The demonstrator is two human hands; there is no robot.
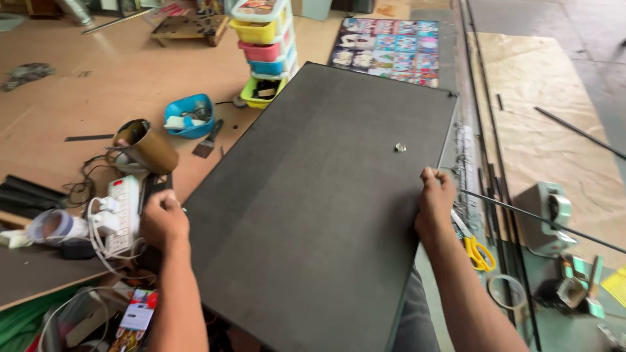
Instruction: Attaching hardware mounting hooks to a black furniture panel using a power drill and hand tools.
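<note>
Both hands are gripping the large dark grey panel (319, 195) by opposite long edges: the left hand (163, 218) is closing its grip over the left edge, the right hand (435, 202) over the right edge. Left of the panel, a white power strip (122, 215) and a brown tape roll (147, 145) are lying on the surface (98, 85); yellow-handled scissors (476, 248) are lying right of it.

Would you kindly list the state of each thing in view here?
dark panel: lying tilted, held at both side edges
left hand: closed on the panel's left edge
right hand: gripping the panel's right edge
tape roll: lying on its side
stacked containers: lids on
yellow scissors: lying on the floor
</note>
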